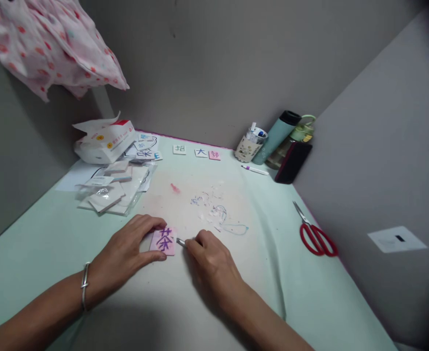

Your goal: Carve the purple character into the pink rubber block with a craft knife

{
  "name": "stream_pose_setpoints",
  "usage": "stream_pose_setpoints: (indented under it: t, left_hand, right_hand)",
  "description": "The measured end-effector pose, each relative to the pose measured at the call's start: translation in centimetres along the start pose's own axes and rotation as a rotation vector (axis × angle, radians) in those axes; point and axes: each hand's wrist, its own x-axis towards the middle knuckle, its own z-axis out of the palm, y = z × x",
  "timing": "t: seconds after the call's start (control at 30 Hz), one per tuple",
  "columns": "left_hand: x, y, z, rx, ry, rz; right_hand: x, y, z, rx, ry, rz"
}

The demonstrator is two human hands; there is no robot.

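Note:
My left hand (pixel 126 246) grips a small square pink rubber block (pixel 159 246) by its edges, thumb on the near side and fingers on the far side. A purple character is marked on the block's upper face. In my right hand (pixel 214 263) is a slim metal-tipped craft knife (pixel 180 242), pinched between thumb and fingers. Its tip lies right at the block's right edge; whether it touches I cannot tell. Most of the tool is hidden by my fingers. Beyond the hands, pale shavings and blue-purple crumbs (pixel 218 212) are scattered on the table.
Plastic-bagged blank blocks (pixel 108 195) and a tissue pack (pixel 107 141) lie at left. Marked blocks (pixel 201 152) line the back. At right are a pen cup (pixel 250 146), a tumbler (pixel 276 136), a phone (pixel 293 162), a marker (pixel 254 170) and red-handled scissors (pixel 315 236).

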Motion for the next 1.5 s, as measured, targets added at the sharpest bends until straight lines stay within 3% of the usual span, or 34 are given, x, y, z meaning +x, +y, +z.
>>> stream_pose_setpoints:
  t: [0.67,1.5]
  left_hand:
    - [-0.05,-0.26,0.14,-0.001,0.026,0.008]
    - [0.03,0.18,-0.04,-0.001,0.01,-0.007]
  right_hand:
    - [-0.1,0.09,0.08,-0.065,0.05,-0.056]
    - [0.04,0.36,0.32,-0.004,0.041,0.013]
